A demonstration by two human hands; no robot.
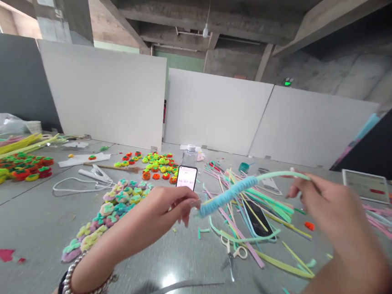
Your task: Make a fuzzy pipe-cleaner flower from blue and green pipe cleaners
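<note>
My left hand [173, 205] pinches the lower end of a blue fuzzy coil [228, 194] wound round a light green pipe cleaner [276, 174]. My right hand [321, 200], a little blurred, grips the far end of that green pipe cleaner up at the right. The piece hangs slanted above the grey table [38, 224]. A beaded bracelet [82, 288] sits on my left wrist.
Loose pipe cleaners [246, 201], scissors [232, 255] and a dark phone [256, 216] lie under my hands. A propped phone with a timer [187, 177] stands behind. Fuzzy flowers [115, 204] and red-green pieces [15, 168] lie left. A tablet [366, 185] is far right.
</note>
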